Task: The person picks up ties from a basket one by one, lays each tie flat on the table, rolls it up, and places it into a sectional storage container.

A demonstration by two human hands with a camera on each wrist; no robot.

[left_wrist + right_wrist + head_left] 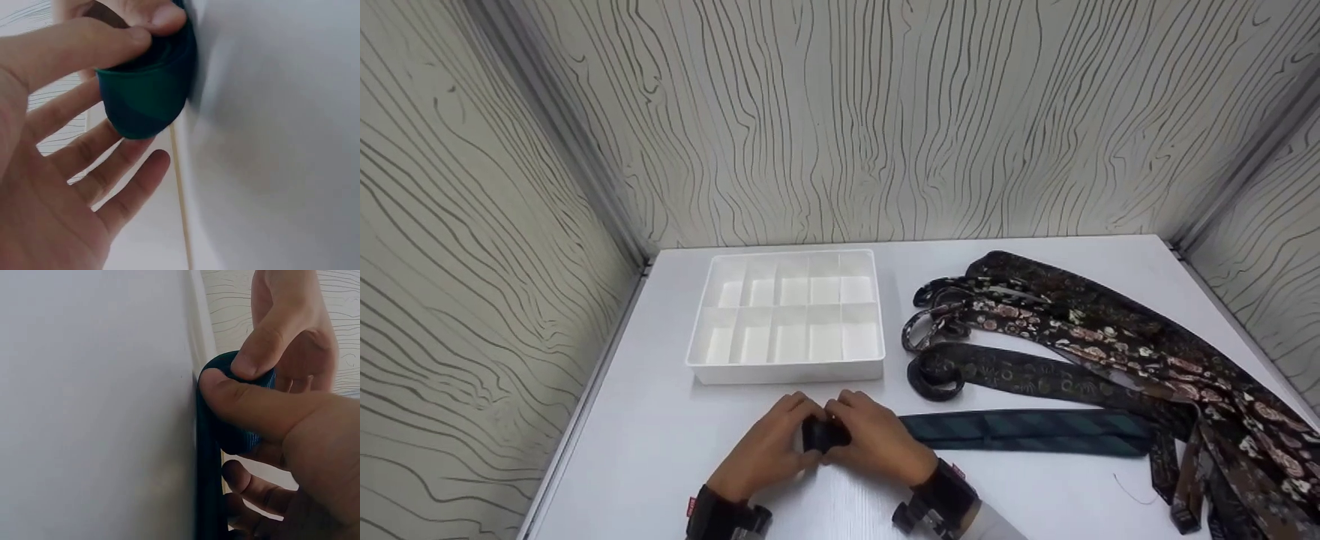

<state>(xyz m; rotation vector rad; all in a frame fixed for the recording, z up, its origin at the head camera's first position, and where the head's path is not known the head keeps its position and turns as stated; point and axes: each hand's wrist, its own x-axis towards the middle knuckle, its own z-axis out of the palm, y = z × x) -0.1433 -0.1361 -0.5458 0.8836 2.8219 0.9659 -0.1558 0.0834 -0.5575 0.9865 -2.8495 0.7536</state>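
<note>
A dark green and navy striped necktie (1027,433) lies flat to the right, its left end wound into a roll (147,104). Both hands grip that roll on the table in front of the white box. My left hand (771,448) holds it from the left, thumb on the near side; in the left wrist view the other fingers spread loosely beneath. From the right, my right hand (877,439) pinches the roll, its thumb laid across the coil (228,433) in the right wrist view. The fingers cover much of the roll in the head view.
A white divided box (787,373) with several compartments stands behind the hands. Several dark floral neckties (1080,337) are heaped at the right, some with curled ends. A loose thread (1132,491) lies near the front right. Patterned wall panels (840,120) enclose the white table (637,420).
</note>
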